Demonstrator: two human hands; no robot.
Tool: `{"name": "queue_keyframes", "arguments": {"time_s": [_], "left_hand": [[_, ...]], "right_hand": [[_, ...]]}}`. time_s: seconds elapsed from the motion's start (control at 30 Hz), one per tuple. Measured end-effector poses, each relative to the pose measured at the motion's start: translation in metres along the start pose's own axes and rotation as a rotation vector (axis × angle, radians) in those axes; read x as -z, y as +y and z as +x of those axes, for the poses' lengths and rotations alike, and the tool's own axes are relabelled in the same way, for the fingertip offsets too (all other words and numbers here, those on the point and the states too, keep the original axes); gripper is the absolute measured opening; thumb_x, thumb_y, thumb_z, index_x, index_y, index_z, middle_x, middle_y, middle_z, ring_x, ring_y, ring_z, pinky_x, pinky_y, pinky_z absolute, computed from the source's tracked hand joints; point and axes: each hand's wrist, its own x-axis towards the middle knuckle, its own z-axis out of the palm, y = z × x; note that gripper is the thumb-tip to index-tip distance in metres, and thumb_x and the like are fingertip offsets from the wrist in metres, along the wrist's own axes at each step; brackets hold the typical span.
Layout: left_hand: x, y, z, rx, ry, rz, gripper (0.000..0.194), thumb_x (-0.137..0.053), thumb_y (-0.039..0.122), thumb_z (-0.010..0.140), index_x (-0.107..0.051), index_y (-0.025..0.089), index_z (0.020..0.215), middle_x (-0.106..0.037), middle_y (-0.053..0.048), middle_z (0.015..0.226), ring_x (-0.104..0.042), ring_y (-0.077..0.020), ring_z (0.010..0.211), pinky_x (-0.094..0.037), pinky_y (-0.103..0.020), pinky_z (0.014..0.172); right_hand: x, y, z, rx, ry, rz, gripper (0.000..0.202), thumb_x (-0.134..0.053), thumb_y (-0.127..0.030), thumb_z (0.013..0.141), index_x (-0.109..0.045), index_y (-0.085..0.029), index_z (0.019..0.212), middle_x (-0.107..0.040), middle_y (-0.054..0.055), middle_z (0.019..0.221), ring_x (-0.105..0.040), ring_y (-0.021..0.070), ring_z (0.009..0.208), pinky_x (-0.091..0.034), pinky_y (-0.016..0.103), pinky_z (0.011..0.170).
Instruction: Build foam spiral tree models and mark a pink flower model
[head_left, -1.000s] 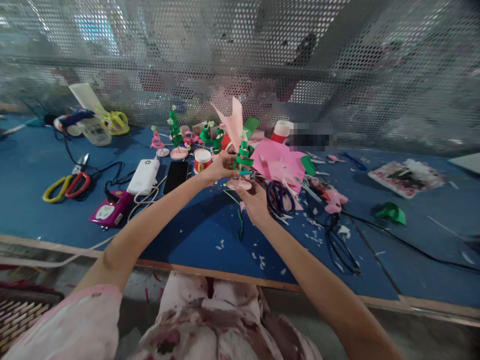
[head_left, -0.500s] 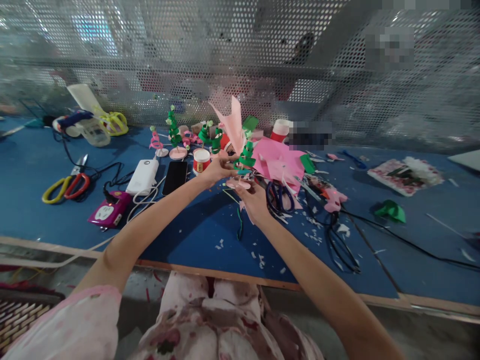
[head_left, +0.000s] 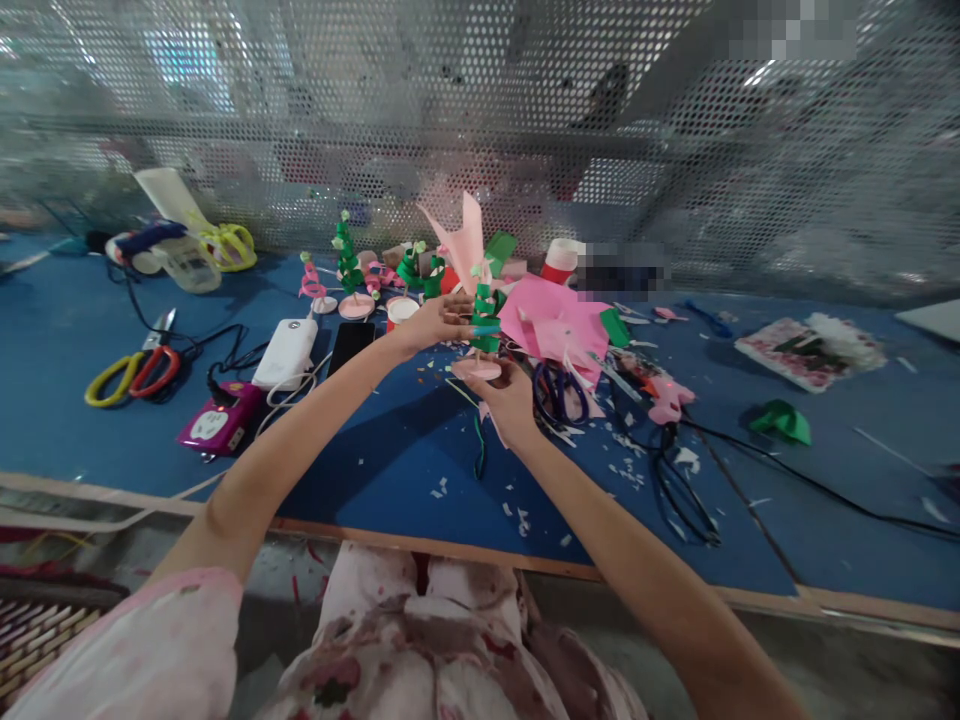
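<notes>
Over the middle of the table, my right hand grips the pink round base of a small green paper-spiral Christmas tree, which stands upright. My left hand reaches in from the left with its fingers stretched out and apart, their tips at the tree's spiral; whether they press on it I cannot tell. A teal tint shows at one fingertip. Behind my left hand stand more finished paper trees, one a tall green tree on a pink disc and one a pink spiral tree.
Blue-handled scissors lie beside my right hand, near pink paper sheets and a pink glue gun. To the left are red-and-yellow scissors, a purple power socket, a white power bank and a phone. Paper scraps litter the table.
The tree has turned and become more upright in my right hand. My left hand has shifted slightly up, its fingers spreading beside the spiral.
</notes>
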Motion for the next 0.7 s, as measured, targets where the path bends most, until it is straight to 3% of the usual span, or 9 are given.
{"name": "queue_keyframes", "arguments": {"time_s": [0.2,0.4,0.57,0.7], "left_hand": [[-0.01,0.003,-0.003,-0.054,0.014,-0.014,0.053,-0.081,0.018,0.048,-0.057,0.008,0.095,-0.067,-0.006,0.084,-0.064,-0.0137,0.076,-0.05,-0.03,0.077],[-0.007,-0.001,-0.002,0.0,0.065,-0.064,0.046,-0.074,0.01,0.06,-0.056,0.009,0.103,-0.069,-0.006,0.085,-0.065,-0.0137,0.08,-0.049,-0.029,0.081],[0.002,0.009,-0.005,0.059,-0.02,-0.134,0.041,-0.064,0.008,0.071,-0.053,0.012,0.111,-0.065,-0.011,0.106,-0.064,-0.0154,0.092,-0.049,-0.026,0.078],[0.011,0.017,-0.008,0.09,-0.136,-0.077,0.05,-0.067,0.004,0.064,-0.053,0.013,0.111,-0.061,-0.014,0.114,-0.061,-0.0187,0.1,-0.049,-0.028,0.081]], "right_hand": [[-0.002,0.002,-0.002,-0.009,-0.058,-0.026,0.056,-0.081,-0.037,0.045,-0.058,-0.015,0.092,-0.069,0.01,0.093,-0.065,0.0241,0.088,-0.046,0.047,0.09],[-0.002,0.002,-0.001,-0.015,-0.068,-0.03,0.054,-0.081,-0.035,0.046,-0.059,-0.016,0.091,-0.068,0.009,0.094,-0.064,0.0241,0.089,-0.044,0.048,0.093],[-0.003,0.002,0.0,-0.01,-0.027,0.002,0.057,-0.081,-0.034,0.043,-0.054,-0.017,0.09,-0.067,0.009,0.095,-0.063,0.0226,0.089,-0.045,0.046,0.092],[-0.004,-0.002,0.0,0.031,0.085,0.021,0.059,-0.082,-0.03,0.042,-0.048,-0.02,0.089,-0.063,0.006,0.098,-0.062,0.0205,0.093,-0.046,0.043,0.092]]}}
